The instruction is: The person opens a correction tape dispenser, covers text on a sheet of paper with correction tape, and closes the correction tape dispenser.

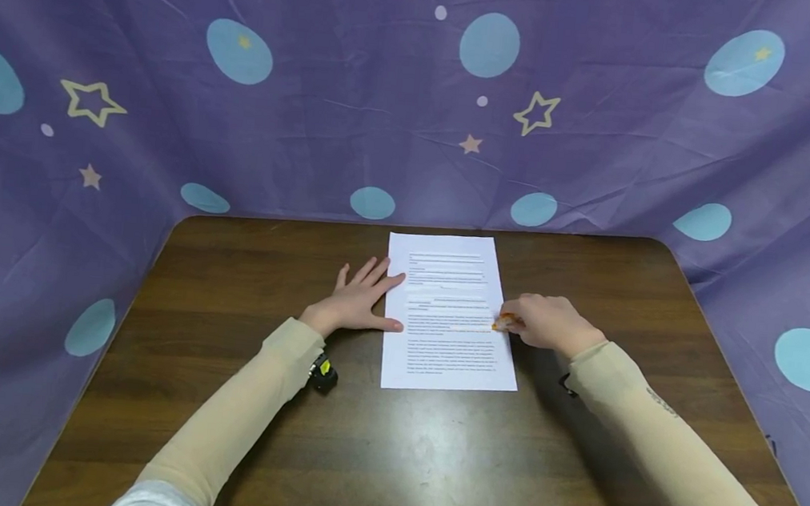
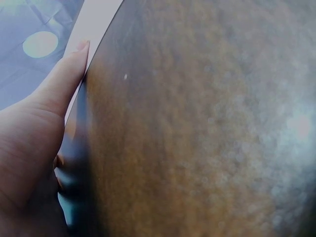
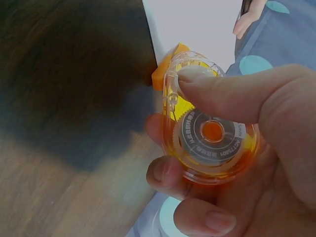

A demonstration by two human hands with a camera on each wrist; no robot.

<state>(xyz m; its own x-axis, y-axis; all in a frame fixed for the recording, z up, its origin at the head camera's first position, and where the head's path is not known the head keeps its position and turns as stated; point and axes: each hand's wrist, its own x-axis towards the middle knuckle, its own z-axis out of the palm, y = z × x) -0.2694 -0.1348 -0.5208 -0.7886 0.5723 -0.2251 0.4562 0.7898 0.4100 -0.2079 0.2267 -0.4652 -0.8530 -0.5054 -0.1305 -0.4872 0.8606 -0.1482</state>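
Observation:
A printed sheet of paper (image 1: 449, 369) lies on the brown table, its lines of text broken by white gaps in the upper half. My left hand (image 1: 353, 303) rests at the sheet's left edge with fingers spread; thumb and index fingertip lie on the paper. In the left wrist view the thumb (image 2: 66, 74) reaches over the white margin. At the sheet's right edge my right hand (image 1: 551, 322) grips a clear and orange correction tape (image 3: 212, 131), thumb on its near side and fingers curled behind. Its orange end (image 3: 168, 69) is over the paper; contact cannot be made out.
The wooden table (image 1: 244, 271) extends around the sheet on all sides. A purple curtain (image 1: 313, 148) with stars and blue ovals hangs behind and beside it. A small black device (image 1: 323, 374) sits at the left wrist.

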